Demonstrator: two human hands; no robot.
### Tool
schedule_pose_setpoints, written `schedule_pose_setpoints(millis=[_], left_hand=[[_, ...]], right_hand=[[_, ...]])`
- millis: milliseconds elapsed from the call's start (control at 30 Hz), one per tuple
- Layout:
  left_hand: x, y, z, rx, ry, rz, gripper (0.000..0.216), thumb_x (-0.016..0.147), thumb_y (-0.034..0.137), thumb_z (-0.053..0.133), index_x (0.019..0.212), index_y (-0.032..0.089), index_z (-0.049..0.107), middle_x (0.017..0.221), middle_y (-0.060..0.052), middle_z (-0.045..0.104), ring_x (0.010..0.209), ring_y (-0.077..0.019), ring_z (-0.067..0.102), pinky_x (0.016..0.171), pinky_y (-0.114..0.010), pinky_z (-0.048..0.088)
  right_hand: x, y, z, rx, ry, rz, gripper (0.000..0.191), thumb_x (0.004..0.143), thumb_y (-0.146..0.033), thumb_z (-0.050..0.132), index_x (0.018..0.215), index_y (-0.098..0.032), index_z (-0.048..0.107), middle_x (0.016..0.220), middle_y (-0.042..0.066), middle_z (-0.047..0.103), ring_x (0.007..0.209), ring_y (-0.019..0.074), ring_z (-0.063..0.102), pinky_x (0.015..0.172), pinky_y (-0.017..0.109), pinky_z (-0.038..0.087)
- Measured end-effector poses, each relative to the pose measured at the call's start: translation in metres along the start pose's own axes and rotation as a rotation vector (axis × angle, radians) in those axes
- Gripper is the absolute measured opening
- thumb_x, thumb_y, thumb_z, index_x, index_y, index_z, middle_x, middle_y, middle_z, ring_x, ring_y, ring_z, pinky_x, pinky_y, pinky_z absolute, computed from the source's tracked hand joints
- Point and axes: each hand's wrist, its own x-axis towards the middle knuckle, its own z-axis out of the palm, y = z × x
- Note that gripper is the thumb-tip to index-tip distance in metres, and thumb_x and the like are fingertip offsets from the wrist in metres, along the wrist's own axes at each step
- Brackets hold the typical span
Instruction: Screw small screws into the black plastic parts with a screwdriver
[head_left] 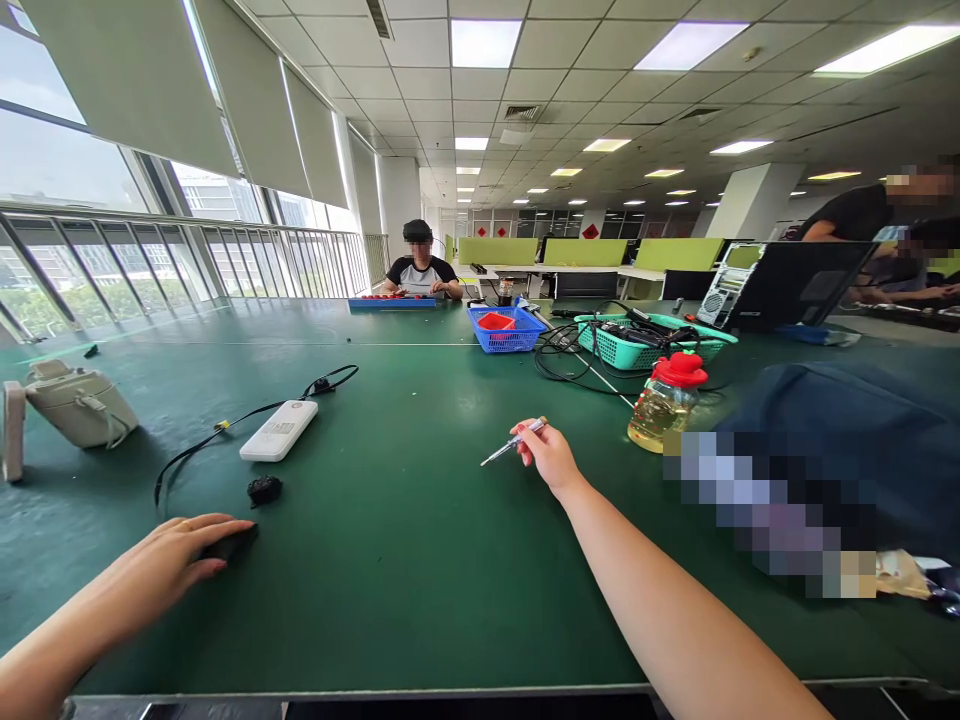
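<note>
In my right hand point(553, 458) is a slim screwdriver point(511, 442) with a clear handle, pinched between thumb and fingers. Its metal tip points left and down, over the green tabletop point(420, 560). My left hand point(180, 553) lies low at the left, its fingers curved over a dark flat object point(234, 543) whose kind the hand hides. Just beyond those fingertips sits a small lumpy black piece point(264, 490). Farther back lies a white power bank-like block point(280, 431), with a black cable point(191, 450) looping around its left and far sides.
At the right stand a jar with a red lid point(664, 400) and a dark blue bag point(847, 430). Blue point(506, 340) and green point(622, 352) baskets and loose cables lie farther back. A beige case point(82, 405) is at left. Another person point(420, 270) sits across the table.
</note>
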Motion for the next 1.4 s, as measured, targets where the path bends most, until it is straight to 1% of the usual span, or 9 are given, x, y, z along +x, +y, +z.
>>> schedule_pose_setpoints(millis=[133,233,300,467,733,967,1100,1300,1400], left_hand=[[0.004,0.012,-0.002,0.1,0.144,0.009,0.049,0.08,0.044,0.032,0.115,0.034,0.066,0.118,0.0,0.07,0.116,-0.0244,0.059,0.098,-0.036,0.045],[0.016,0.018,-0.004,0.178,0.302,-0.033,0.051,0.088,0.043,0.025,0.123,0.03,0.059,0.125,-0.004,0.066,0.122,-0.0255,0.053,0.101,-0.037,0.041],[0.027,0.021,-0.006,0.247,0.341,-0.072,0.05,0.092,0.041,0.025,0.129,0.027,0.056,0.127,-0.006,0.064,0.123,-0.0261,0.051,0.102,-0.037,0.039],[0.049,0.025,-0.006,0.328,0.233,-0.032,0.043,0.095,0.034,0.035,0.13,0.024,0.057,0.13,-0.009,0.063,0.125,-0.0277,0.05,0.101,-0.039,0.038],[0.059,0.026,-0.005,0.303,0.107,-0.047,0.046,0.096,0.036,0.032,0.135,0.024,0.054,0.135,-0.01,0.059,0.123,-0.0303,0.051,0.099,-0.041,0.039],[0.066,0.025,-0.011,0.065,-0.042,-0.044,0.045,0.085,0.036,0.048,0.126,0.024,0.062,0.124,-0.008,0.068,0.114,-0.0279,0.061,0.096,-0.037,0.045],[0.064,0.069,-0.027,-0.085,-0.06,-0.003,0.05,0.076,0.04,0.06,0.124,0.027,0.066,0.116,-0.006,0.072,0.109,-0.0298,0.064,0.092,-0.037,0.048],[0.079,0.197,-0.029,-0.178,0.113,0.218,0.041,0.075,0.038,0.067,0.115,0.037,0.069,0.112,0.001,0.073,0.105,-0.0257,0.066,0.09,-0.032,0.048],[0.097,0.253,-0.017,-0.177,0.094,0.341,0.035,0.074,0.036,0.072,0.109,0.036,0.072,0.106,-0.001,0.075,0.103,-0.0264,0.066,0.091,-0.033,0.046]], right_hand=[[0.0,0.001,0.0,-0.004,0.0,-0.006,0.038,0.072,-0.054,0.067,0.077,-0.017,0.066,0.055,-0.003,0.054,0.043,0.0097,0.046,0.044,0.026,0.04],[0.001,0.002,0.0,-0.002,-0.002,-0.011,0.038,0.072,-0.055,0.067,0.077,-0.017,0.065,0.055,-0.003,0.054,0.043,0.0096,0.046,0.044,0.025,0.039],[0.001,0.002,0.0,-0.005,-0.003,-0.014,0.039,0.072,-0.055,0.067,0.077,-0.017,0.065,0.054,-0.003,0.054,0.043,0.0097,0.046,0.044,0.025,0.039],[0.0,0.0,0.0,-0.005,0.0,-0.014,0.04,0.071,-0.056,0.067,0.076,-0.017,0.065,0.054,-0.003,0.054,0.042,0.0097,0.046,0.043,0.026,0.039],[-0.002,-0.004,0.001,-0.001,-0.008,-0.003,0.038,0.071,-0.055,0.067,0.077,-0.018,0.066,0.055,-0.003,0.054,0.043,0.0098,0.046,0.045,0.026,0.04],[-0.001,-0.005,0.002,0.008,-0.015,0.001,0.038,0.071,-0.055,0.067,0.076,-0.018,0.065,0.054,-0.003,0.054,0.043,0.0098,0.045,0.045,0.026,0.041],[-0.002,-0.005,0.006,-0.002,-0.034,-0.012,0.039,0.071,-0.057,0.067,0.076,-0.018,0.065,0.054,-0.003,0.054,0.043,0.0097,0.045,0.045,0.026,0.041],[-0.008,-0.01,0.011,-0.052,-0.059,-0.05,0.041,0.073,-0.059,0.065,0.078,-0.018,0.066,0.057,-0.002,0.055,0.044,0.0104,0.047,0.045,0.026,0.041],[-0.009,-0.014,0.011,-0.078,-0.03,-0.061,0.043,0.073,-0.062,0.064,0.077,-0.019,0.065,0.055,-0.002,0.053,0.044,0.0114,0.046,0.046,0.027,0.041]])
